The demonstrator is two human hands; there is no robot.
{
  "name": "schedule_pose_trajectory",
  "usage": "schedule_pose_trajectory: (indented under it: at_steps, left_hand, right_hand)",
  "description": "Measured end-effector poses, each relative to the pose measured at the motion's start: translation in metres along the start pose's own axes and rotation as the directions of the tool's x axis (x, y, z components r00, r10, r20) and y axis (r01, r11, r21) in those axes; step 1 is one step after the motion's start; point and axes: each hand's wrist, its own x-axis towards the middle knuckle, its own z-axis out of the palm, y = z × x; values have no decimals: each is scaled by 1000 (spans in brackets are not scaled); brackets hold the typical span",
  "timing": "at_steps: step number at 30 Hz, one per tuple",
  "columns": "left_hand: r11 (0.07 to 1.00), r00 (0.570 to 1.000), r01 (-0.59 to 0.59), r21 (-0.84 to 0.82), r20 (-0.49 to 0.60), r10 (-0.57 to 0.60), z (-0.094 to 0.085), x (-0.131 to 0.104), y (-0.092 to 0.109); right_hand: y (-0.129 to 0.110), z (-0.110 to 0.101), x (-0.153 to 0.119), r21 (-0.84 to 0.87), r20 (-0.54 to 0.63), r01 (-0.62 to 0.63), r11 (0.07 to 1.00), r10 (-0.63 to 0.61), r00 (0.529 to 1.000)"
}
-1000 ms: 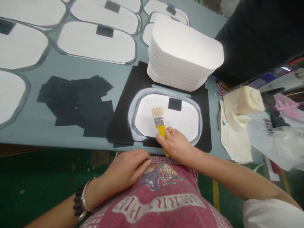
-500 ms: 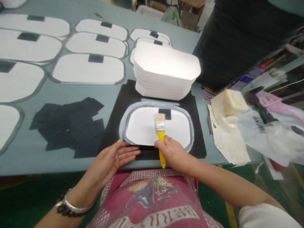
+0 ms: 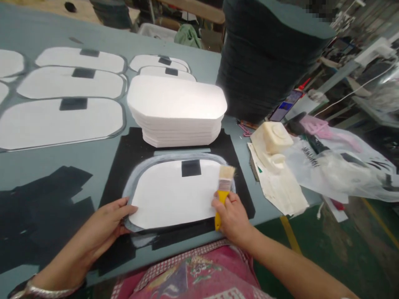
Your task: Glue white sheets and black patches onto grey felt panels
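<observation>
A white rounded panel (image 3: pixel 171 195) with a small black patch (image 3: pixel 191 167) lies on a black mat (image 3: pixel 124 158) at the table's near edge. My right hand (image 3: pixel 230 218) grips a yellow-handled brush (image 3: pixel 223 187), whose bristles rest at the panel's right edge. My left hand (image 3: pixel 99 228) touches the panel's lower left corner with fingers spread along its rim. A grey smear rings the panel on the mat.
A stack of white panels (image 3: pixel 177 108) stands just behind the mat. Several finished panels (image 3: pixel 62 120) lie spread at the left, loose black patches (image 3: pixel 37 207) at the near left. A cream jug (image 3: pixel 272 139), paper and plastic bags sit right. A tall dark stack (image 3: pixel 264 54) rises behind.
The view swung left and up. My left hand came up from my lap onto the panel's left corner. The brush moved from the panel's middle to its right edge.
</observation>
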Motion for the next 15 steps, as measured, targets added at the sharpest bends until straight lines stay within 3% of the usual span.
schedule_pose_trajectory:
  at_steps: [3,5,9,12,15]
  left_hand:
    - [997,999,0,78,53,-4,0,-5,5]
    - [993,997,-16,119,78,7,2,-11,7]
    - [977,992,-98,190,95,81,5,-14,4]
    - [963,986,-161,215,70,149,4,-13,-2]
    - [955,984,-175,238,36,172,4,-13,-7]
  right_hand:
    - [38,-1,-20,45,-90,-175,984,178,980]
    - [54,4,-26,213,-103,-242,947,268,958]
    - [65,21,-19,624,-106,-282,729,436,894]
    - [66,30,-10,695,-117,-268,667,473,873]
    - [74,40,-4,646,-165,-231,727,428,888]
